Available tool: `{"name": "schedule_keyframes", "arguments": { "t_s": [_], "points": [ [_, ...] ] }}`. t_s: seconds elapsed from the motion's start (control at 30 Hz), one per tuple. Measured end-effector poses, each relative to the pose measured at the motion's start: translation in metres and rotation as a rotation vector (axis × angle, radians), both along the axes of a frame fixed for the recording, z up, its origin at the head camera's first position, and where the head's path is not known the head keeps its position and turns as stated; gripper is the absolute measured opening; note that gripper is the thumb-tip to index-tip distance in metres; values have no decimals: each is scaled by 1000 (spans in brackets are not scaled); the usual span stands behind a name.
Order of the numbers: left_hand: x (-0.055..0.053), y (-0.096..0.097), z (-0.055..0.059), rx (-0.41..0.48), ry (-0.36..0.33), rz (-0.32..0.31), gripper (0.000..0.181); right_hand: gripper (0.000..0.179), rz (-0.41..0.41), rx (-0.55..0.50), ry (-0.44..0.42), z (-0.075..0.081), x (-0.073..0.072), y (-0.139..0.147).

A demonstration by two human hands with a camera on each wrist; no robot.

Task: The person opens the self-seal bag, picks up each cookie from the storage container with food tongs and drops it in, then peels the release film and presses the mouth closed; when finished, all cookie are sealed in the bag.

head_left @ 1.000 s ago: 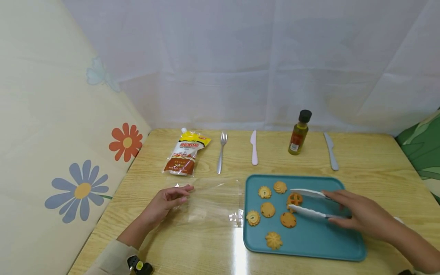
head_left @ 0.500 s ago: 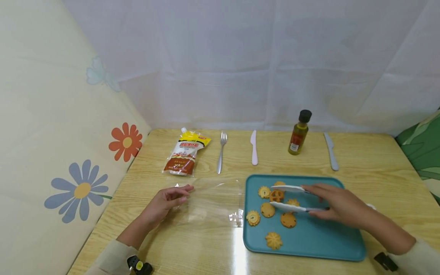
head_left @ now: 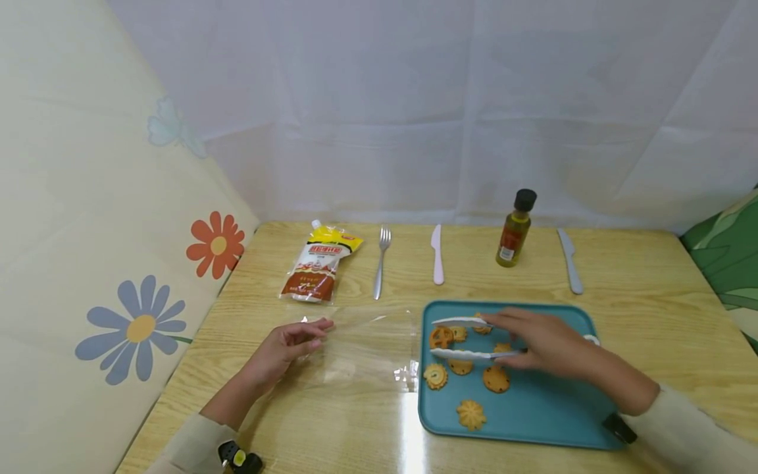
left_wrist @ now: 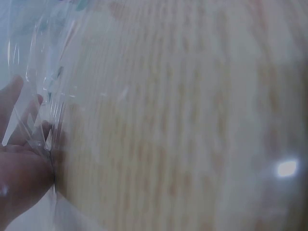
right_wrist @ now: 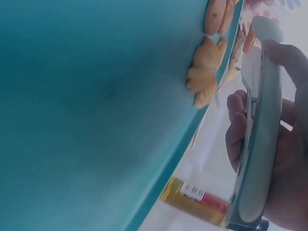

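In the head view my right hand (head_left: 547,342) grips a pair of white tongs (head_left: 464,354) over the teal tray (head_left: 551,415). Between the tongs' tips is a pretzel-shaped cookie (head_left: 441,337), above the tray's left side. Below and around it lie several cookies, among them a flower-shaped one (head_left: 471,415) and a round one with dark bits (head_left: 496,379). The right wrist view shows fingers and thumb wrapped about the tongs (right_wrist: 262,139). My left hand (head_left: 293,345) holds the left end of a clear plastic bag (head_left: 367,349) lying flat; film partly covers its fingers in the left wrist view.
Along the back of the wooden table stand or lie a sauce pouch (head_left: 320,266), a fork (head_left: 381,263), a pink knife (head_left: 437,255), an oil bottle (head_left: 514,234) and a grey knife (head_left: 570,262). A white cloth (head_left: 379,118) hangs behind.
My right hand has moved left across the tray with the tongs, carrying the pretzel-shaped cookie from mid-tray toward its left edge. The left hand and bag have stayed put.
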State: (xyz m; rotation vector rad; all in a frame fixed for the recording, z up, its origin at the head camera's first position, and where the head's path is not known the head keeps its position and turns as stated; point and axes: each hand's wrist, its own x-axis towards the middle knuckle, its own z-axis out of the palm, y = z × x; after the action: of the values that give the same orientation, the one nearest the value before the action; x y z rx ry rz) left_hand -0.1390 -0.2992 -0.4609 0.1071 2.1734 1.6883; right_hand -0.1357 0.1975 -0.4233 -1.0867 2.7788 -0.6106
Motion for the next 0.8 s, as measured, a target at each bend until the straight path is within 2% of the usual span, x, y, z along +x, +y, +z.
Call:
{"name": "schedule_keyframes", "arguments": {
  "t_s": [0.3,0.8],
  "points": [
    [0,1,-1,9,-9,7,33,67,81,0,-25,-1,-11,-29],
    [0,1,0,20,-8,6,33,70,143,56,-3,-1,-26,-76]
  ]
}}
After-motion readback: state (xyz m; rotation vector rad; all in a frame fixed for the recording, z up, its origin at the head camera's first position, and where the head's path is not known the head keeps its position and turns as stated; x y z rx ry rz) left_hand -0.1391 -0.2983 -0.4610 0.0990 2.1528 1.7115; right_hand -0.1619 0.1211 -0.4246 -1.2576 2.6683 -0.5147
